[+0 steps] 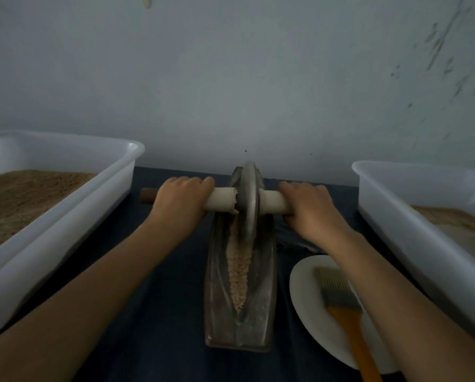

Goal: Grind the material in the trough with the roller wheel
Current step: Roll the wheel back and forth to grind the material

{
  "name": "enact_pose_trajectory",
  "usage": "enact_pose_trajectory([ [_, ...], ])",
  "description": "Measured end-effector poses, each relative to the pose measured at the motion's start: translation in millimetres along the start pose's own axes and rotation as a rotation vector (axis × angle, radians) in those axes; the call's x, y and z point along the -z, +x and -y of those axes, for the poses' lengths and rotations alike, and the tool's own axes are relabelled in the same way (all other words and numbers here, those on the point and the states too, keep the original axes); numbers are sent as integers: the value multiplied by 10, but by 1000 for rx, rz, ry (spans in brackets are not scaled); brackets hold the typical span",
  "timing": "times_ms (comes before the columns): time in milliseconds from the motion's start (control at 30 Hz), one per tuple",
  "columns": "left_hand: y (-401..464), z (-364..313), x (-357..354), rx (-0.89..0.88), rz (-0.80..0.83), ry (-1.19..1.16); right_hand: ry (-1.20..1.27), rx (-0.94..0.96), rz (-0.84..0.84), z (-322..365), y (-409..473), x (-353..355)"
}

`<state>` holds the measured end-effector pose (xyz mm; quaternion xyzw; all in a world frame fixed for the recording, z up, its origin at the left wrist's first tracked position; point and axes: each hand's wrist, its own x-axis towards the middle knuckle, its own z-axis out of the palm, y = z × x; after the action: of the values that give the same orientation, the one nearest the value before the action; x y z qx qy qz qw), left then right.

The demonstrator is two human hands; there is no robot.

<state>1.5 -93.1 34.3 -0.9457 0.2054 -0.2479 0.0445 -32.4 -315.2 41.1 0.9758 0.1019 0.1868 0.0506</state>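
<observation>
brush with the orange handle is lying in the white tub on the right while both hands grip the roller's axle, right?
Not quite. The head view shows the brush lying on the white plate, beside the trough, not in the tub. The left hand and right hand do grip the roller's axle.

1. I see a table under a dark blue cloth.
2. On it lie a long boat-shaped metal trough, a round white plate and two translucent white plastic tubs, left and right.
</observation>
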Motion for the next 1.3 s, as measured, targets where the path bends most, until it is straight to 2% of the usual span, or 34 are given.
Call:
enact_pose_trajectory([
  [67, 8, -9, -34, 5, -38, 5, -2, 0, -56, 2, 3, -53],
  [167, 0, 23, -15, -12, 24, -8, -11, 22, -38, 30, -20, -4],
  [367, -163, 82, 196, -84, 246, -83, 134, 54, 327, 112, -210, 381],
  [500, -213, 72, 435, -147, 495, -118, 113, 108, 515, 203, -330, 659],
  [600, -241, 90, 580, -198, 639, -155, 163, 117, 614, 208, -399, 799],
  [700, -251, 107, 598, -210, 687, -181, 189, 140, 650, 190, -409, 821],
  [800, -213, 92, 492, -160, 615, -176, 221, 123, 614, 159, -335, 712],
  [867, -176, 83, 377, -113, 476, -139, 224, 94, 542, 128, -263, 599],
  [967, -113, 69, 179, -55, 235, -79, 156, 75, 337, 73, -153, 361],
  [1100, -19, 46, -19, -48, 7, -47, 19, 61, 11, 8, -26, 60],
  [1200, 30, 51, -85, -32, -72, -57, 17, 35, -58, -13, 39, -18],
  [1300, 43, 52, -76, -16, -65, -65, 10, 20, -56, 2, 36, -3],
])
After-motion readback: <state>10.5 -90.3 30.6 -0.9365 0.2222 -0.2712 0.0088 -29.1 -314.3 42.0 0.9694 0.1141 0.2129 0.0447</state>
